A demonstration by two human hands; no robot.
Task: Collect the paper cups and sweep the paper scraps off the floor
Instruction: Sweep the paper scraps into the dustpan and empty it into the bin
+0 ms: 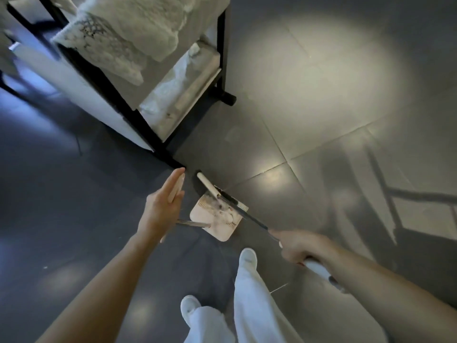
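Sweeping beside the black-framed bench, dustpan down on the grey tiled floor (321, 100).

The bench (138, 78), draped in pale fluffy throws, fills the upper left. At its corner leg a beige dustpan (215, 219) sits flat on the tiles with paper scraps (223, 214) inside. The right hand (300, 246) is clenched round the broom handle (247, 216), its head at the pan's far edge. The left hand (163, 206), fingers straight and spread open, rests against the dustpan's upright handle (190, 223).

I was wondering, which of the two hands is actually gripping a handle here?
The right hand, fisted around the broom handle; the left hand is flat, fingers extended.
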